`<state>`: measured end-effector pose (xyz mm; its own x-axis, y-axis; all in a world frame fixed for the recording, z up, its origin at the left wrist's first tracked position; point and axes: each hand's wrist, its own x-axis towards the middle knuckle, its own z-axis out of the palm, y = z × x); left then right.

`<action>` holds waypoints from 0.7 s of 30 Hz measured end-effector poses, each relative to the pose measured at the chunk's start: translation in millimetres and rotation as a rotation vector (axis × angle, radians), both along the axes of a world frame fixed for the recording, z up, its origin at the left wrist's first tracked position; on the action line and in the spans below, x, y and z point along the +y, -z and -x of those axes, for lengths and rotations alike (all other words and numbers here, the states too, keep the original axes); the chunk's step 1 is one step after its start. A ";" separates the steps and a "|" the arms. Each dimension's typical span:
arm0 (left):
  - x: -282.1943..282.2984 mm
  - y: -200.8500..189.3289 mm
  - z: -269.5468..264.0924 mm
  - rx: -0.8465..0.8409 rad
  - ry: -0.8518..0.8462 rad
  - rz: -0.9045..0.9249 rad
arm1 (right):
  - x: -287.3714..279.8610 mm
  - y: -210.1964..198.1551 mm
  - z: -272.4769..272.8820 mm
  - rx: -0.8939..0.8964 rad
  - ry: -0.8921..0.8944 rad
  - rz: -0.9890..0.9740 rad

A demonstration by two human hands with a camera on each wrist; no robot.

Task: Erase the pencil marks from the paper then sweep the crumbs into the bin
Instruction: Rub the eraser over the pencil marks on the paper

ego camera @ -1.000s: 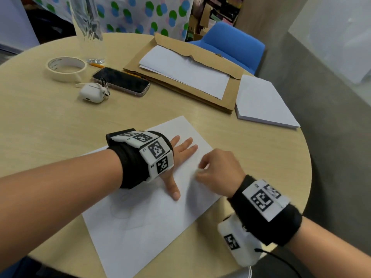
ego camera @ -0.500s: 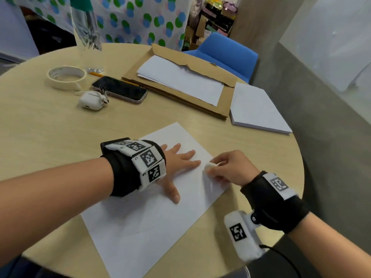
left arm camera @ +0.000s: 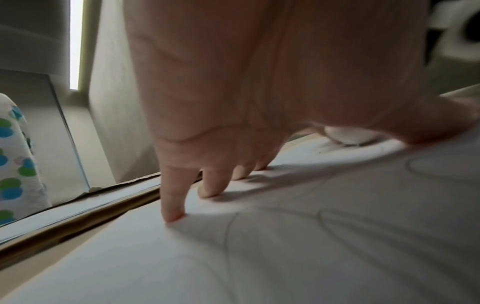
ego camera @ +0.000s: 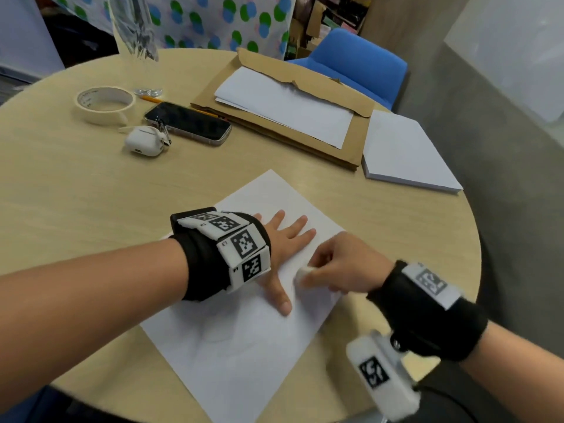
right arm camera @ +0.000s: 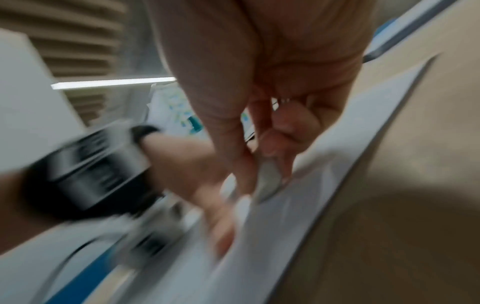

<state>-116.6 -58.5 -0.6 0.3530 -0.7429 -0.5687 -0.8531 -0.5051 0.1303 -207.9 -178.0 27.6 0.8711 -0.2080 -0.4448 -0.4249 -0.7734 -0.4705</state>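
Observation:
A white sheet of paper (ego camera: 244, 346) with faint curved pencil marks (left arm camera: 324, 222) lies on the round wooden table (ego camera: 61, 193). My left hand (ego camera: 283, 248) lies flat on the sheet with fingers spread, pressing it down. My right hand (ego camera: 338, 267) pinches a small white eraser (ego camera: 302, 273) between thumb and fingers and holds its tip on the paper, just right of the left thumb. The right wrist view is motion-blurred but shows the eraser (right arm camera: 267, 181) between the fingertips. From the left wrist view the eraser (left arm camera: 350, 135) shows beyond the thumb.
At the back lie a tape roll (ego camera: 103, 103), a black phone (ego camera: 187, 122), a white earbud case (ego camera: 145, 145), a pencil (ego camera: 152, 99), a brown envelope with sheets (ego camera: 287, 105) and a paper stack (ego camera: 403, 151). A blue chair (ego camera: 357, 62) stands behind the table.
The right hand with the eraser has moved across the paper near the left hand, first away, then back toward the left thumb. The left hand stays pressed flat on the sheet.

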 end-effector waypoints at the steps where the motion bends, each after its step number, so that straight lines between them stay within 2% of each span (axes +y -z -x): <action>1: 0.2 -0.3 0.2 0.006 -0.004 0.001 | -9.2 -3.5 -6.5 -0.012 0.057 0.023; 4: -0.3 0.4 1.2 0.011 -0.012 0.009 | -24.7 -9.0 -16.3 -0.097 0.177 0.140; 7: -1.6 1.3 0.2 0.004 -0.015 0.007 | -3.4 -1.0 -1.2 -0.136 0.036 0.131; 10: -2.6 2.4 -0.7 0.012 -0.009 -0.004 | 17.3 3.8 13.0 -0.060 -0.088 0.029; 12: -2.6 2.9 -1.0 0.007 -0.005 -0.011 | 7.8 0.2 5.1 -0.031 -0.051 0.032; 16: -1.1 2.0 -0.6 0.010 -0.004 -0.005 | -21.0 -8.0 -15.1 -0.114 0.145 0.157; 18: -0.6 3.1 -0.7 0.004 -0.005 0.000 | -11.7 -6.2 -10.2 -0.141 0.087 0.181; 21: -1.5 6.2 -0.4 -0.011 -0.003 0.010 | 20.6 2.1 8.1 -0.087 -0.070 0.070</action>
